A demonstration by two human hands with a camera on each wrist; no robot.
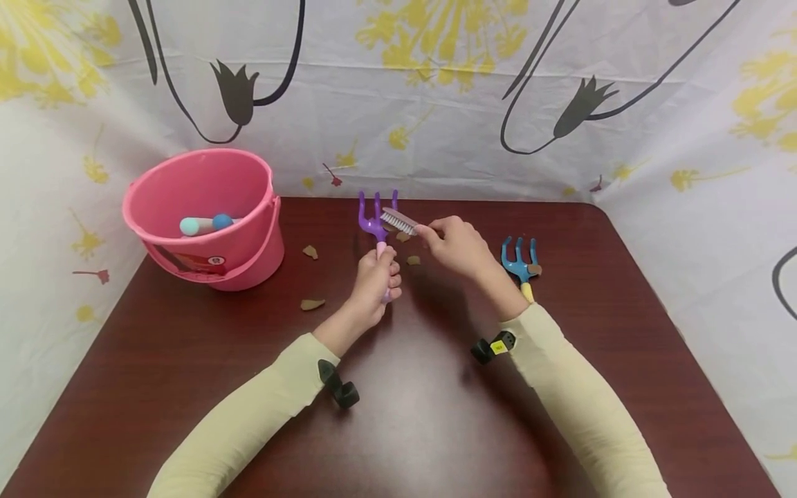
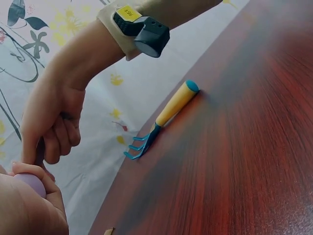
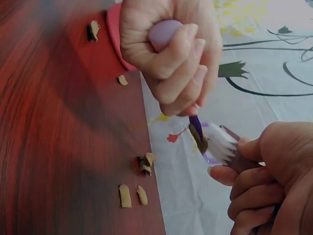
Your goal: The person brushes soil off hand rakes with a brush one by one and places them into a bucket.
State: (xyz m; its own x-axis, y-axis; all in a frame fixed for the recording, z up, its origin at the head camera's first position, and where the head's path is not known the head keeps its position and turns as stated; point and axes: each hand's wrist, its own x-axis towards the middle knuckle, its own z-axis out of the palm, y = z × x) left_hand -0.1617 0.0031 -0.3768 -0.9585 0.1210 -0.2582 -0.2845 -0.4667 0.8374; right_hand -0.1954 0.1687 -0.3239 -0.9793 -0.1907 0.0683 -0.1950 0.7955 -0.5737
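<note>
My left hand (image 1: 373, 282) grips the lilac handle of a small purple hand rake (image 1: 374, 225), its tines pointing away towards the wall. In my right hand (image 1: 462, 247) is a brush (image 1: 405, 223) with white bristles, pinched between thumb and fingers. The bristles (image 3: 221, 143) are at the rake's head, beside a brown flake (image 3: 198, 138) that sits on it. Whether bristles and flake touch is unclear. To the right, under my right forearm, lies a blue hand rake (image 2: 146, 142) with a yellow handle (image 2: 177, 104); a brown flake (image 1: 535, 269) is on its tines.
At the back left stands a pink bucket (image 1: 252, 266) with a mint-ended and a blue-ended handle (image 1: 222, 221) inside. Several brown flakes (image 1: 313, 304) are scattered on the dark wood table (image 1: 423, 415). A patterned white cloth (image 1: 448, 138) hangs behind and along the sides.
</note>
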